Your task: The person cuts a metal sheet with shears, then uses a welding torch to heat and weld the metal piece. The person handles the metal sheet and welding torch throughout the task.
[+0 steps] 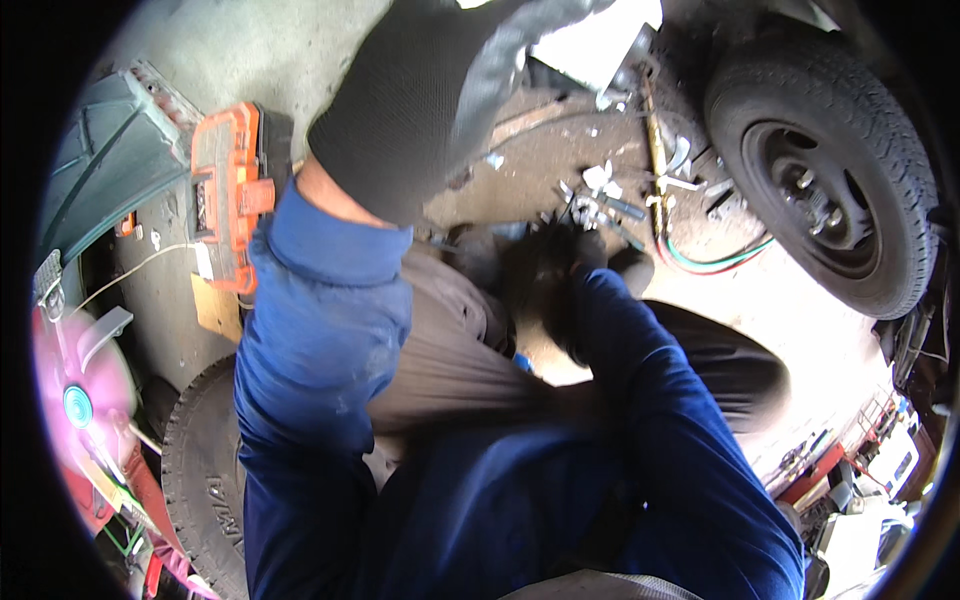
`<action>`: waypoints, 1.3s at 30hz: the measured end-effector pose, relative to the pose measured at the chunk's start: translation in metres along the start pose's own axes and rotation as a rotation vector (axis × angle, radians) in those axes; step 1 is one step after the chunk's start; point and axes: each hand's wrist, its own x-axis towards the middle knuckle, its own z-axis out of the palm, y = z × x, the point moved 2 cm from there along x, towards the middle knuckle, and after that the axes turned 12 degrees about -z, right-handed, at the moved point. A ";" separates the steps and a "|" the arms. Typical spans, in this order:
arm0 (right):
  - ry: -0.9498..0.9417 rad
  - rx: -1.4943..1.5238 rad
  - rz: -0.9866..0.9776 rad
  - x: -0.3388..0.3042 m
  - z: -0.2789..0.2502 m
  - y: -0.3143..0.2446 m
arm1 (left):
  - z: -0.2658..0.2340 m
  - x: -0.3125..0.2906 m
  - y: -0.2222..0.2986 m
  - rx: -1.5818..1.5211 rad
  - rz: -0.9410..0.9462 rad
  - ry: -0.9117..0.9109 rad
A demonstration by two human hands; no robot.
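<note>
A: Where were the two hands, on a clock face laid over the view?

B: The left hand [410, 115], in a black knit glove, loomed at twelve. Its fingers ran to the upper edge, so I could not tell whether that grip was apart or clamped on something. The right hand [588, 248], dark and blurred beyond a navy-blue cloth sleeve [650, 350], was near one; its grip I could not tell either.

A: And the things nearest it?

B: Loose silvery metal hand tools [600, 208], scattered just beyond it towards two o'clock.

A: Any writing?

B: Raised block letters stood on the sidewall of a black rubber tyre [195, 460] at eight. At ten, an orange-and-grey plastic case [238, 200] bore a dark label [203, 207], its print too small to read. The black treaded wheel [820, 180] at two showed its dark steel rim.
</note>
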 end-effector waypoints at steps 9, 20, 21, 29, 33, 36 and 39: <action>-0.179 0.077 0.125 -0.013 -0.018 -0.042 | 0.012 0.005 0.004 -0.714 -0.383 -0.187; -0.238 -0.018 -0.349 0.020 -0.074 -0.044 | 0.017 0.014 0.021 -0.309 -0.158 -0.068; -0.323 0.132 -0.180 0.016 -0.109 -0.045 | 0.020 0.015 0.021 -0.328 -0.156 -0.056; 0.183 0.510 -0.927 -0.110 -0.357 -0.174 | 0.034 0.010 0.042 -0.572 -0.152 0.044; 0.458 0.277 -1.098 -0.178 -0.398 -0.201 | 0.039 0.008 0.056 -0.502 -0.063 0.117; 0.778 0.130 -1.341 -0.197 -0.404 -0.209 | 0.041 -0.006 0.060 -0.353 -0.156 -0.012; 0.720 0.066 -1.275 -0.200 -0.402 -0.207 | 0.043 -0.016 0.058 -0.373 -0.332 -0.123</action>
